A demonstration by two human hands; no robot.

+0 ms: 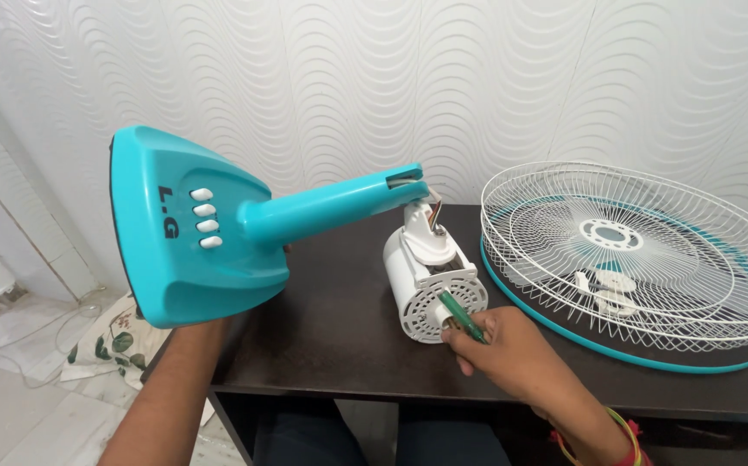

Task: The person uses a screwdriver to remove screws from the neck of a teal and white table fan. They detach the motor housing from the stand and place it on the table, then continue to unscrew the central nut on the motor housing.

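A turquoise fan base (186,229) with several white push buttons is lifted off the table and tipped on its side. My left hand (210,326) holds it from underneath, mostly hidden behind it. Its turquoise neck (331,207) reaches right to a white motor housing (430,285) that rests on the dark table (322,328). My right hand (512,349) grips a green-handled screwdriver (460,316), whose tip is at the front face of the motor.
Stacked white wire fan guards (633,250) with a turquoise rim lie at the right of the table, with small white parts under them. A wavy white wall stands behind. A floral cloth (111,341) lies on the floor at left.
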